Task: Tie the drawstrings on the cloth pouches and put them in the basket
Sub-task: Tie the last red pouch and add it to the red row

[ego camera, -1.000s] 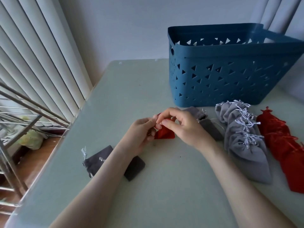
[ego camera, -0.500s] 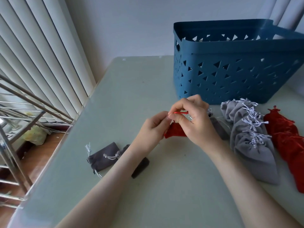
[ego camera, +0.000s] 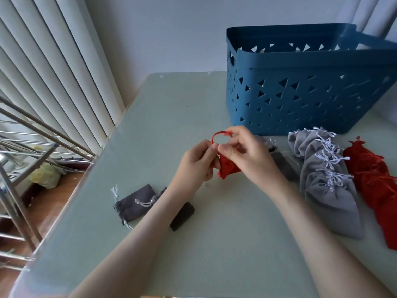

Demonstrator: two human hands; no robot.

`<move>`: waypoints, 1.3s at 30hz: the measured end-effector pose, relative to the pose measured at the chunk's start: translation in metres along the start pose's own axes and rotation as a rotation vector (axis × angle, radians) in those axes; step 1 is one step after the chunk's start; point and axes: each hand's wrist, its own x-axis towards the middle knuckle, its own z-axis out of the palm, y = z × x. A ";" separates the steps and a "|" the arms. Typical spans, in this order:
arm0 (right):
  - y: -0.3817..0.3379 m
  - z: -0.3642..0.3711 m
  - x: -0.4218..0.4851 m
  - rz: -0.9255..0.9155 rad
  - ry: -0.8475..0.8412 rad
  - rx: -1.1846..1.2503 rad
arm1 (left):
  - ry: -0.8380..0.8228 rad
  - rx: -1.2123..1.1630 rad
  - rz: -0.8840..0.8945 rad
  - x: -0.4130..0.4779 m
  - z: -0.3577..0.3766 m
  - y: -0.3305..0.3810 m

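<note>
A small red pouch [ego camera: 228, 168] hangs between both hands just above the pale green table [ego camera: 236, 244]. My left hand [ego camera: 196, 163] pinches its red drawstring [ego camera: 218, 135] near the pouch mouth. My right hand [ego camera: 250, 154] pinches the other end, and the string arches in a loop above the fingers. The blue basket [ego camera: 300, 93] with triangular holes stands at the back right, behind my right hand. Its inside is hidden from here.
Several light grey pouches [ego camera: 328, 179] with white strings lie in a row at the right, red pouches [ego camera: 378, 186] beyond them. Dark grey pouches [ego camera: 137, 204] lie under my left forearm, another [ego camera: 281, 162] behind my right hand. Blinds and a metal rack stand off the left edge.
Both hands rose a little with the red pouch. The drawstring, first hidden in the fingers, now stands out as a loop above them. The camera tilted, so the basket sits higher.
</note>
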 end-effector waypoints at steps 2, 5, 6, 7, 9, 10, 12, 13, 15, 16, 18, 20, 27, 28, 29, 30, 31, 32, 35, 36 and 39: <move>0.000 0.003 -0.001 0.003 -0.054 -0.056 | 0.018 -0.022 -0.001 0.001 -0.001 0.000; 0.001 0.003 -0.001 0.008 -0.057 -0.026 | 0.031 -0.031 0.021 0.003 -0.003 -0.002; 0.001 0.002 0.000 0.025 -0.071 -0.013 | 0.039 -0.043 0.022 0.004 -0.004 -0.003; 0.001 0.001 0.001 0.053 -0.095 -0.001 | 0.042 -0.063 0.014 0.005 -0.005 -0.002; 0.003 0.000 0.002 0.135 -0.162 0.064 | 0.010 -0.134 -0.026 0.007 -0.007 -0.002; 0.004 -0.001 0.002 0.182 -0.200 0.119 | -0.023 -0.181 -0.062 0.008 -0.007 -0.003; 0.005 -0.005 0.003 0.268 -0.294 0.186 | -0.094 -0.244 -0.144 0.008 -0.009 -0.002; 0.004 -0.008 0.002 0.286 -0.339 0.187 | -0.116 -0.254 -0.172 0.008 -0.010 -0.002; 0.004 -0.012 0.001 0.311 -0.393 0.159 | -0.138 -0.243 -0.202 0.008 -0.012 -0.002; 0.005 -0.013 0.001 0.336 -0.396 0.168 | -0.151 -0.229 -0.206 0.008 -0.013 -0.002; 0.006 -0.014 0.003 0.423 -0.357 0.249 | -0.197 -0.199 -0.198 0.009 -0.015 -0.001; 0.004 -0.013 0.006 0.474 -0.294 0.298 | -0.223 -0.112 -0.173 0.008 -0.016 0.000; 0.007 -0.009 0.006 0.519 -0.221 0.236 | 0.016 0.674 0.218 0.009 -0.011 -0.021; 0.006 -0.008 0.006 0.521 -0.229 0.231 | 0.047 0.784 0.247 0.008 -0.012 -0.024; 0.005 -0.008 0.006 0.529 -0.224 0.228 | 0.079 0.851 0.265 0.008 -0.012 -0.025; 0.004 -0.007 0.006 0.534 -0.221 0.245 | 0.111 0.880 0.294 0.008 -0.013 -0.026; 0.004 -0.006 0.006 0.530 -0.226 0.289 | 0.135 0.882 0.338 0.008 -0.013 -0.028; 0.004 -0.005 0.006 0.519 -0.239 0.347 | 0.150 0.867 0.388 0.008 -0.013 -0.029; 0.006 -0.004 0.007 0.501 -0.285 0.445 | 0.158 0.811 0.501 0.007 -0.012 -0.029; 0.006 -0.003 0.006 0.507 -0.300 0.459 | 0.161 0.806 0.522 0.006 -0.011 -0.028; 0.008 0.002 0.005 0.510 -0.308 0.512 | 0.176 0.791 0.555 0.005 -0.010 -0.028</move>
